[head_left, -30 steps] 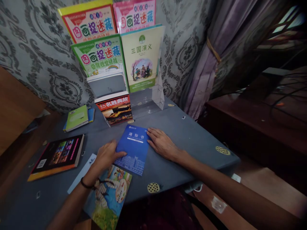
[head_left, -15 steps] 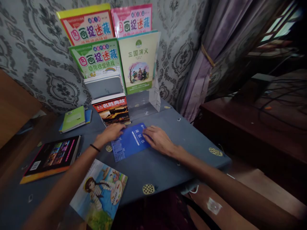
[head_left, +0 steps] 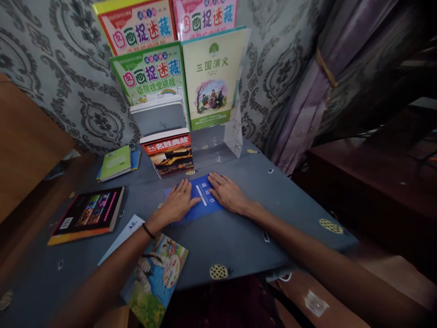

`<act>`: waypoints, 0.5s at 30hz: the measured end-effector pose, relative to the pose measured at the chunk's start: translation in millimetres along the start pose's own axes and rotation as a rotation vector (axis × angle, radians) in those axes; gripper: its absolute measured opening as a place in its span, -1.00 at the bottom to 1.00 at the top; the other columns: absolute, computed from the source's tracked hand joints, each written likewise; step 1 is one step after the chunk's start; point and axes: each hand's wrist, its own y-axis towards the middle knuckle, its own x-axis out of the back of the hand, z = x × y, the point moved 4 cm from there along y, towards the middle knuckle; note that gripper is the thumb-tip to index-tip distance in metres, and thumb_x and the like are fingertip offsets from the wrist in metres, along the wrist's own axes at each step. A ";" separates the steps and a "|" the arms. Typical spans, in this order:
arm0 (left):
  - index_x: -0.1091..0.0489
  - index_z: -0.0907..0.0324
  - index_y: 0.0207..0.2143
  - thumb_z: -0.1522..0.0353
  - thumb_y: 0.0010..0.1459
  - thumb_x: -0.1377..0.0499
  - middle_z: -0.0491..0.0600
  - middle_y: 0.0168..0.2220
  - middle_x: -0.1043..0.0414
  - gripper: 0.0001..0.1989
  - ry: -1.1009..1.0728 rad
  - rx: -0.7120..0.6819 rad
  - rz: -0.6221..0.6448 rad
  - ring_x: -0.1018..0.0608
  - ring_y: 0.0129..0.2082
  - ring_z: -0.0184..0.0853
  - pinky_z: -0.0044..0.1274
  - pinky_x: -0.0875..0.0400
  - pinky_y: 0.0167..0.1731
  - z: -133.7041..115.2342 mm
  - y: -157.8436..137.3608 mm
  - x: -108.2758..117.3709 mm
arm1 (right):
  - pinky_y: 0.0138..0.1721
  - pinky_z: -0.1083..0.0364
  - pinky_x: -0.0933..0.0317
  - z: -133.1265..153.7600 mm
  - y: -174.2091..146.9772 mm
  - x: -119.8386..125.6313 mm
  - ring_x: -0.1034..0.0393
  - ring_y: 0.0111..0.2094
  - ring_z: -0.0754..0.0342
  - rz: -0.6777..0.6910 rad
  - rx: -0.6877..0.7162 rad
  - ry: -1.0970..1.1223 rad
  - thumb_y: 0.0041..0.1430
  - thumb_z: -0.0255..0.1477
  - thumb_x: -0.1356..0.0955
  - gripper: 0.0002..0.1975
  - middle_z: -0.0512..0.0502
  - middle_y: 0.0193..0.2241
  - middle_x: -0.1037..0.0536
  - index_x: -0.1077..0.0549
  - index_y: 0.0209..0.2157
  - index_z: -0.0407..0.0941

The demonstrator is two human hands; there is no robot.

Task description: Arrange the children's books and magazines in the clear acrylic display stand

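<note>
A blue booklet (head_left: 201, 193) with white Chinese characters lies flat on the cloth-covered table (head_left: 246, 246). My left hand (head_left: 179, 200) rests on its left part, fingers stretched out and thumb spread. Across the right part lies my right hand (head_left: 227, 193), palm down with the fingers extended. Neither hand grips anything. Beneath my left forearm, partly hidden by it, is an illustrated book (head_left: 159, 278) with a painted girl on the cover. Just behind the booklet, a red-topped book (head_left: 170, 155) stands in the front of a clear display rack (head_left: 215, 150).
Several upright picture books (head_left: 150, 73) and a cream book (head_left: 213, 82) fill the rack's upper tiers. On the left lie a green book (head_left: 116, 161) and a black book (head_left: 90, 212). A patterned curtain (head_left: 82, 91) hangs behind; dark red furniture (head_left: 362, 182) stands right.
My left hand has moved from the booklet's upper left edge onto its surface and flattened out. My right hand has spread flatter on its right side. The camera view has shifted.
</note>
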 end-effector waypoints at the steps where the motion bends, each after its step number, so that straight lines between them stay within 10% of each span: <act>1: -0.04 0.42 0.36 0.13 0.40 0.08 0.38 0.42 0.08 -0.34 0.005 0.016 0.010 0.00 0.44 -0.01 -0.13 -0.02 0.35 9.7 -9.3 1.1 | 0.34 -0.22 -0.06 -0.6 0.2 0.3 -0.06 0.38 -0.15 0.001 -0.001 0.003 0.42 -0.30 -0.08 -0.43 -0.34 0.33 -0.24 -0.26 0.31 -0.28; 8: -0.02 0.28 0.38 0.26 0.40 0.18 0.20 0.44 0.06 -0.43 -0.095 0.017 0.059 -0.02 0.44 -0.16 -0.13 0.05 0.36 67.0 -56.4 3.5 | 0.34 -0.23 -0.03 9.0 5.3 6.1 -0.11 0.36 -0.20 0.054 -0.035 -0.061 0.41 -0.37 -0.14 -0.49 -0.40 0.30 -0.29 -0.31 0.26 -0.31; 15: 0.13 0.31 0.41 0.43 0.30 0.14 0.20 0.35 -0.19 -0.37 -0.292 -0.064 0.002 -0.30 0.34 -0.25 -0.29 -0.13 0.33 87.6 -48.6 16.8 | 0.34 -0.21 -0.02 94.6 40.8 -14.1 -0.12 0.36 -0.14 0.142 0.229 -0.015 0.43 -0.37 -0.17 -0.51 -0.37 0.31 -0.28 -0.28 0.28 -0.29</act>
